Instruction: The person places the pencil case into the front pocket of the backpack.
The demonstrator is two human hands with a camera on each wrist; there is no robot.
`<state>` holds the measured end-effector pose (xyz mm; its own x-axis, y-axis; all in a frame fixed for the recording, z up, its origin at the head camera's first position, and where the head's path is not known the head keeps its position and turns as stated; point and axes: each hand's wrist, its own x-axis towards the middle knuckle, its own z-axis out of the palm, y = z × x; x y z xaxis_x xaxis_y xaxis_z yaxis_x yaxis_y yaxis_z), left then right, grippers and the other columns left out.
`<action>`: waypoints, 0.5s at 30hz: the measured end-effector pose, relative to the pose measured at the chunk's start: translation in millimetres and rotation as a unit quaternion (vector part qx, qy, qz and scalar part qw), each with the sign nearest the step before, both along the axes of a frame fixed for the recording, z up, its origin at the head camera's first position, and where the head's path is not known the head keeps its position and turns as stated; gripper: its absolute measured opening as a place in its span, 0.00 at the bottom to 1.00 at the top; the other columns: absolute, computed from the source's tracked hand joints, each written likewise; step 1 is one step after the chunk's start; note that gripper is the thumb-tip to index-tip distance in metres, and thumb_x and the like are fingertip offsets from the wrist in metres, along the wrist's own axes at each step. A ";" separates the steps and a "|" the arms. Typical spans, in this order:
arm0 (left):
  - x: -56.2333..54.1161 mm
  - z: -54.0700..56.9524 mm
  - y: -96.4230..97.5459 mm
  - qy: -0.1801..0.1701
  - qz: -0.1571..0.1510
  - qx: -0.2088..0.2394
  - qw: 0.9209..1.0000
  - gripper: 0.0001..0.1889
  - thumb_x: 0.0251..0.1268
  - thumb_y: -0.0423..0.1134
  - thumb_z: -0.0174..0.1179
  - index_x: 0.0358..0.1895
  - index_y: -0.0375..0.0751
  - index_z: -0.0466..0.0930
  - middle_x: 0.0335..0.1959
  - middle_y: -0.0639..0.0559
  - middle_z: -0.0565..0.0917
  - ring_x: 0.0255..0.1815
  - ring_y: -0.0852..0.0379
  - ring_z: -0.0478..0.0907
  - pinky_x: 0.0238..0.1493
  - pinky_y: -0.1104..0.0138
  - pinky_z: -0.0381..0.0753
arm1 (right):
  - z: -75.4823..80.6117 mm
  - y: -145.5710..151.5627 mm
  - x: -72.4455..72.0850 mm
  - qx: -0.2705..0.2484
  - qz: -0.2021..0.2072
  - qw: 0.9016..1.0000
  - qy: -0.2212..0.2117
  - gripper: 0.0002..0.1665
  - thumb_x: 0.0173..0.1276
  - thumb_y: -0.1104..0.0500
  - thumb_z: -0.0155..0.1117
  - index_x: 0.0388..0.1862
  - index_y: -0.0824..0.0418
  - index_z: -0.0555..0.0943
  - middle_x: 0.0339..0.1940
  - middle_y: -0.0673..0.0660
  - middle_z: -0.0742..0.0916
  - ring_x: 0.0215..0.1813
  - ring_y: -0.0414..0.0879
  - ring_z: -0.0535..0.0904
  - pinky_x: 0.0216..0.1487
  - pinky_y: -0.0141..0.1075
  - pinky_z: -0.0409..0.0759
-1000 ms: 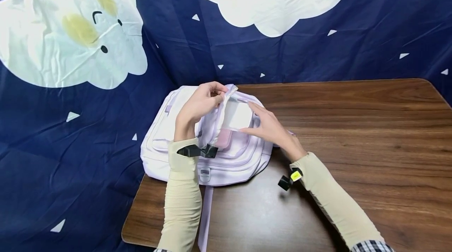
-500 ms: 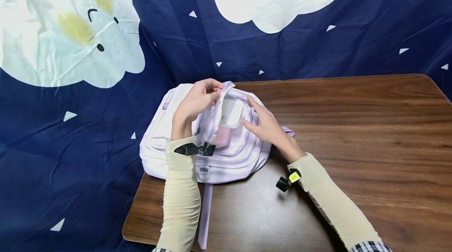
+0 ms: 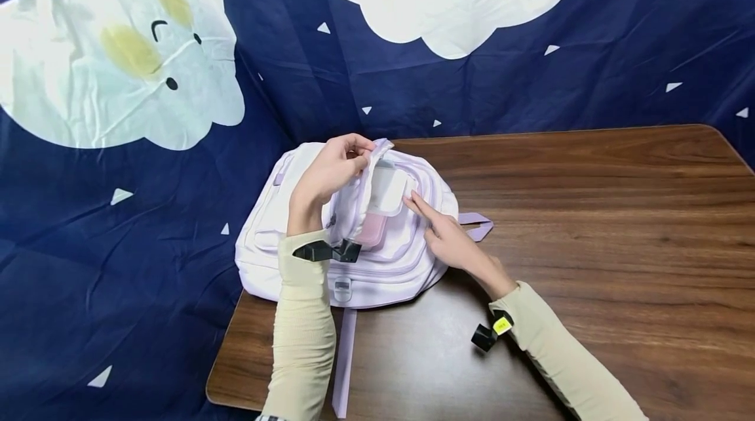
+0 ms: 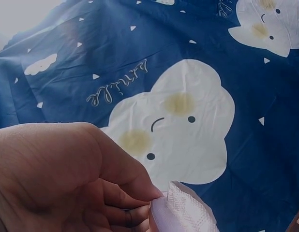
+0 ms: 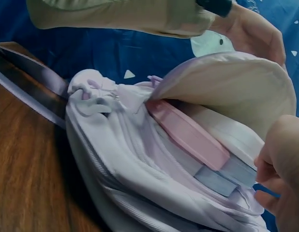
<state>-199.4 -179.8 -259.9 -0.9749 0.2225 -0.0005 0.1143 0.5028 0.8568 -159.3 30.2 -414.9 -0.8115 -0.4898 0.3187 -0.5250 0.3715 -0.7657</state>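
A pale lilac-white backpack [image 3: 265, 270] lies on the table, its front pocket gaping. My left hand [image 3: 330, 172] pinches the edge of the pocket flap [image 3: 355, 201] between thumb and fingers and holds it up. Inside the pocket sit a white rounded box [image 3: 389, 190] and a pink one [image 3: 371, 231]. Blue-grey blocks [image 5: 215, 181] show beneath them in the right wrist view. My right hand [image 3: 451, 240] is beside the white box, two fingers stretched toward its near corner; whether they touch it I cannot tell. Lower parts of the boxes are hidden.
The brown wooden table [image 3: 607, 224] extends to the right of the backpack. One lilac strap [image 3: 344, 365] hangs toward the front edge, and a loop [image 3: 479, 225] sticks out on the right. A dark blue cloud-print cloth [image 3: 283, 67] hangs behind.
The right hand came off the white box and shifted down and right, its fingers drawing together. The white box sits slightly deeper in the pocket. The left hand keeps its hold on the flap.
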 end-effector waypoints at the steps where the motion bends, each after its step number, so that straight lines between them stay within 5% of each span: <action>1: 0.6 -0.3 0.1 0.002 0.000 -0.001 1.000 0.12 0.66 0.27 0.49 0.48 0.28 0.76 0.33 0.49 0.74 0.28 0.60 0.70 0.28 0.73 0.70 | -0.6 -2.9 1.0 0.000 -0.004 1.000 0.007 0.42 0.60 0.76 0.46 0.75 0.66 0.53 0.70 0.53 0.72 0.50 0.49 0.78 0.52 0.37 0.75; 5: 2.1 -1.1 2.6 0.010 -0.003 -0.006 1.000 0.11 0.65 0.26 0.49 0.47 0.28 0.76 0.33 0.49 0.75 0.27 0.60 0.69 0.26 0.74 0.69 | 4.6 -20.6 3.3 0.007 -0.006 1.000 0.020 0.43 0.59 0.77 0.47 0.75 0.67 0.52 0.70 0.57 0.72 0.73 0.51 0.63 0.71 0.46 0.62; 11: 1.7 -1.3 9.7 0.016 -0.014 -0.026 0.999 0.12 0.63 0.27 0.48 0.47 0.27 0.76 0.34 0.46 0.76 0.30 0.59 0.70 0.29 0.73 0.69 | 12.9 -41.6 -1.8 0.042 0.000 0.999 0.013 0.41 0.62 0.73 0.46 0.75 0.69 0.49 0.74 0.61 0.65 0.75 0.49 0.58 0.74 0.44 0.55; 15: 1.2 -2.2 13.7 0.028 -0.007 -0.060 0.998 0.13 0.62 0.28 0.47 0.48 0.29 0.76 0.37 0.44 0.78 0.35 0.56 0.72 0.35 0.71 0.71 | 11.7 -34.5 -7.5 0.018 -0.005 1.000 -0.009 0.42 0.63 0.75 0.46 0.76 0.66 0.48 0.72 0.59 0.68 0.74 0.48 0.59 0.75 0.42 0.55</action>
<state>-198.2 -166.2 -262.2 -0.9710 0.2375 0.0261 0.1676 0.5997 0.7825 -166.7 -4.3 -403.1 -0.8217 -0.4927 0.2865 -0.5078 0.4045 -0.7606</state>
